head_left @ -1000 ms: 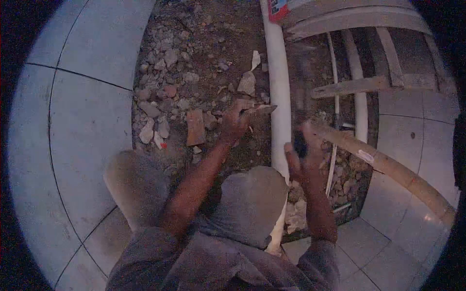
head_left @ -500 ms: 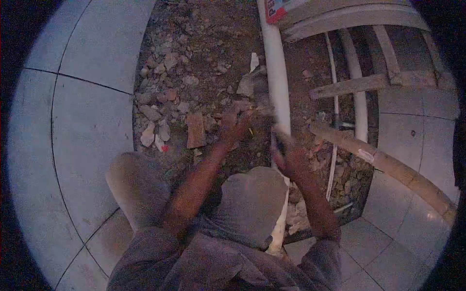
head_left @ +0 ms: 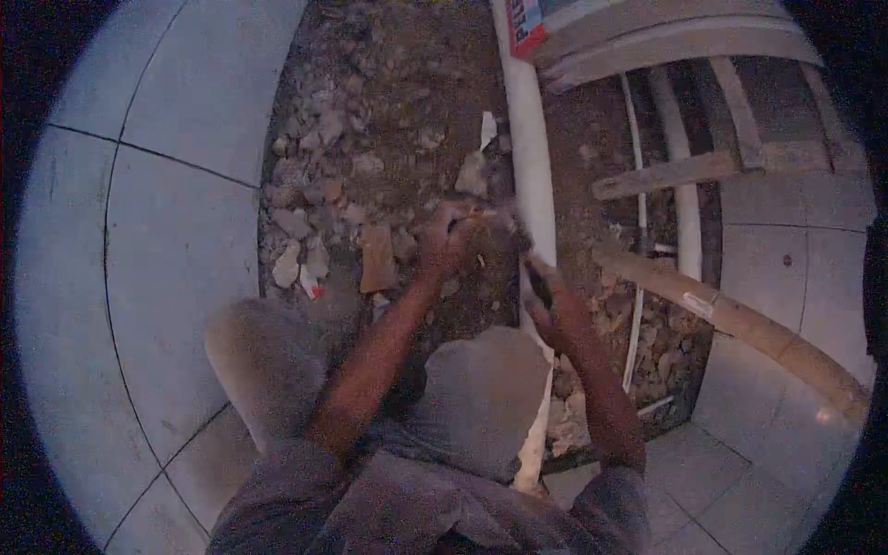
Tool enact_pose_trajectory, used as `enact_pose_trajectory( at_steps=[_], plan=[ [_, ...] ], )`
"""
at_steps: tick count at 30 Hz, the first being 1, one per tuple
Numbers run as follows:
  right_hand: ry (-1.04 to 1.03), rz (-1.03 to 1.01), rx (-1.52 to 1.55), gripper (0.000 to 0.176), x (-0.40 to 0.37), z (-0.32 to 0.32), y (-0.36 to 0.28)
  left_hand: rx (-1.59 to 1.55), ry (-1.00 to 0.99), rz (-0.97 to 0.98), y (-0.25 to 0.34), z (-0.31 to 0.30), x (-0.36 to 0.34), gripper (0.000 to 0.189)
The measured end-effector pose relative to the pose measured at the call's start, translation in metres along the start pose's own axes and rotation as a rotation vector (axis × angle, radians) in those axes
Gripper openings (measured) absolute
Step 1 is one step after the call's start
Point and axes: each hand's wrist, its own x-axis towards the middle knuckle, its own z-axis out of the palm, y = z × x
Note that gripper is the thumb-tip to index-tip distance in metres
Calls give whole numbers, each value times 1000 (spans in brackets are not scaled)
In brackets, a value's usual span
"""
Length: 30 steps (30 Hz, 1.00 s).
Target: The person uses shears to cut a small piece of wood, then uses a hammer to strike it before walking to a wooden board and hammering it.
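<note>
My right hand (head_left: pixel 552 313) is closed around the dark handle of a hammer-like tool (head_left: pixel 535 277), beside the thick white pipe (head_left: pixel 536 185). The far end of this tool is blurred and points up and left, toward my other hand. My left hand (head_left: pixel 446 242) is closed low over the dirt, left of the pipe. A small pale, orange-tinted piece (head_left: pixel 483 214) shows at its fingertips, close to the tool's far end; I cannot tell what it is. Below the left hand, a flat brown brick fragment (head_left: pixel 377 259) lies in the rubble.
Rubble and soil (head_left: pixel 370 120) fill the trench between pale floor tiles (head_left: pixel 194 111). Thinner white pipes (head_left: pixel 638 231) run along its right side. A curved tan pole (head_left: pixel 740 319) and a wooden slatted frame (head_left: pixel 666 174) reach over it. A red-and-white printed box (head_left: pixel 527 35) sits at the top.
The tool in my right hand has swung downward, its far end now nearer my left hand. My left hand stays almost in place. The view has shifted slightly.
</note>
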Motion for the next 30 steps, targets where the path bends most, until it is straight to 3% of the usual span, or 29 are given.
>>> enact_pose_trajectory(
  at_steps=[1,2,4,6,7,8,9,11,13,17,19,20,22,23,25,28,30],
  plan=[
    [-21,22,14,50,-9,-3,-5,-76,-61,-138,16,-2,-10,29],
    [89,-12,98,53,-8,-9,-10,-75,-66,-149,23,-3,-12,29],
    [191,-50,184,56,-11,-7,-1,156,-89,209,34,-9,-12,29],
    [490,-395,-470,52,-11,9,30,136,-74,168,24,-7,-14,30],
    [383,-125,-56,52,-14,9,27,101,-62,126,18,-2,-15,31],
    [347,-1,-100,52,-21,17,36,134,-29,131,14,4,-13,31],
    [303,123,-148,51,-34,31,59,70,-16,9,11,14,-14,34],
    [356,50,46,58,-69,92,156,21,24,-137,23,20,-18,36],
    [246,203,83,57,-87,129,184,-347,-1,-637,56,15,-15,44],
    [70,333,49,57,-103,176,203,-22,-115,-486,4,31,-14,50],
    [15,330,31,56,-96,186,205,-121,59,-256,-12,31,-13,53],
    [-9,341,25,56,-95,191,205,-112,64,-257,-17,29,-11,53],
    [-40,330,13,56,-82,197,209,53,257,-173,-26,27,-8,48],
    [-44,317,11,56,-71,199,209,57,264,-172,-13,16,-1,48],
    [-47,284,11,56,-48,200,209,-376,218,-627,14,-4,7,38],
    [-40,233,14,55,-3,197,204,-264,295,-506,6,6,-1,35],
    [-27,201,11,55,28,194,198,-349,339,-405,15,14,-1,37]
  ],
)
